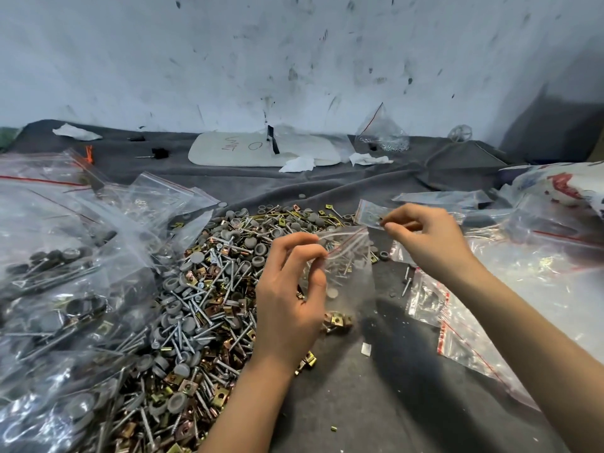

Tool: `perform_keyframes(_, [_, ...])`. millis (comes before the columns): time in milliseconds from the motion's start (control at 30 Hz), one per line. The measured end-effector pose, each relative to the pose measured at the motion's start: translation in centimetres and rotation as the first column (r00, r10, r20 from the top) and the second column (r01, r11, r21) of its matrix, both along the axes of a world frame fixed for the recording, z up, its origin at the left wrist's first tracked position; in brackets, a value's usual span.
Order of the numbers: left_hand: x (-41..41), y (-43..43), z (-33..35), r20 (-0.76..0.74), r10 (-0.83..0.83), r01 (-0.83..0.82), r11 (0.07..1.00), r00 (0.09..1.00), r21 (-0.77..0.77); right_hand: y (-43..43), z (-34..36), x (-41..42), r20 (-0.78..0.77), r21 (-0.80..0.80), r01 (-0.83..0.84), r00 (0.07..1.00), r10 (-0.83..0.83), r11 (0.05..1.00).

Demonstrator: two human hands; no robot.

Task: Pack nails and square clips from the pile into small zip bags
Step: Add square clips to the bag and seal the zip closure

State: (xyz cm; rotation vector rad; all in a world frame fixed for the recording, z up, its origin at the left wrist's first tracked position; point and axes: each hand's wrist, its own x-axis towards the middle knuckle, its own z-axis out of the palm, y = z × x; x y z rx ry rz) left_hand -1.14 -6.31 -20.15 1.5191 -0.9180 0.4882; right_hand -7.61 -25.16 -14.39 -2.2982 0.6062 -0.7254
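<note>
Left of centre, a heap of silver nails, brass square clips and grey round caps (202,305). Our left hand (291,289) pinches the rim of a small clear zip bag with red strip (346,273), clips already at its bottom. Our right hand (428,237) pinches a small dark piece (381,219) beside the mouth (what kind, we cannot tell). We judge: held one-sided, the mouth may sag shut and the piece drop; nail points may pierce the film.
</note>
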Motion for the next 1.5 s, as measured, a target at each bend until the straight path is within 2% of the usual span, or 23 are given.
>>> perform_keyframes(167, [0.6,0.4,0.3,-0.002,0.062,-0.062,0.998,0.998,0.0,-1.2,-4.4,2.2,-0.161,-0.007,0.041,0.986,-0.042,0.999])
perform_keyframes(267, [1.0,0.6,0.3,-0.01,0.11,-0.11,0.994,0.994,0.004,-1.2,-6.2,3.6,-0.257,-0.109,-0.025,0.966,-0.004,0.994])
perform_keyframes(333, [1.1,0.6,0.3,-0.031,0.108,-0.108,0.994,0.994,0.007,-1.2,-7.4,4.0,-0.247,-0.196,-0.044,0.969,-0.006,0.98])
perform_keyframes(533, [0.9,0.6,0.3,-0.046,0.079,-0.078,0.997,0.996,0.014,-0.3,-9.1,3.4,-0.009,-0.324,0.048,0.999,-0.054,0.945])
perform_keyframes(600, [0.8,0.6,0.5,-0.047,0.067,-0.067,0.998,0.997,0.006,0.2,-8.5,2.9,0.097,-0.263,0.049,0.995,-0.024,0.964])
perform_keyframes(667, [0.7,0.6,0.7,-0.025,0.065,-0.065,0.998,0.998,0.009,0.9,-6.9,2.4,0.23,-0.105,0.042,0.973,-0.017,0.994])
perform_keyframes(733, [0.7,0.6,0.8,0.003,0.057,-0.057,0.998,0.998,0.017,2.1,-4.4,1.8,0.376,0.065,-0.025,0.927,-0.001,0.998])
perform_keyframes(767, [0.6,0.6,0.8,0.011,0.051,-0.052,0.999,0.999,0.017,2.8,-2.9,1.6,0.445,0.099,-0.085,0.895,0.032,0.991])
perform_keyframes(867, [0.5,0.5,0.6,0.016,0.02,-0.021,1.0,1.0,0.018,5.3,1.1,0.6,0.526,-0.009,-0.268,0.818,0.232,0.963])
perform_keyframes(933, [0.3,0.5,0.6,0.013,-0.011,0.011,1.0,1.0,0.014,6.4,2.5,0.2,0.445,-0.108,-0.307,0.836,0.322,0.946])
perform_keyframes(1033, [0.2,0.6,0.7,0.036,-0.03,0.029,0.999,0.999,0.012,6.8,3.1,0.0,0.287,-0.21,-0.298,0.892,0.35,0.931])
perform_keyframes(1100, [0.1,0.6,0.8,0.029,-0.032,0.032,0.999,0.999,0.003,6.5,3.2,-0.2,0.302,-0.171,-0.301,0.89,0.341,0.938])
perform_keyframes(1200, [0.0,0.6,0.8,0.018,-0.026,0.026,1.0,1.0,-0.011,5.8,3.6,-0.1,0.402,-0.015,-0.254,0.884,0.238,0.967])
perform_keyframes(1300, [0.1,0.5,0.7,0.033,-0.007,0.007,1.0,0.999,0.006,5.4,4.3,1.3,0.35,0.013,-0.186,0.921,0.17,0.982])
perform_keyframes(1400, [0.3,0.2,0.4,0.027,0.004,-0.005,0.999,1.0,0.054,6.1,5.1,3.9,0.154,-0.033,-0.245,0.957,0.247,0.969])
perform_keyframes(1500, [0.5,0.0,0.0,0.004,-0.015,0.014,0.988,1.0,0.156,7.1,4.9,7.4,-0.17,-0.169,-0.306,0.945,0.278,0.937])
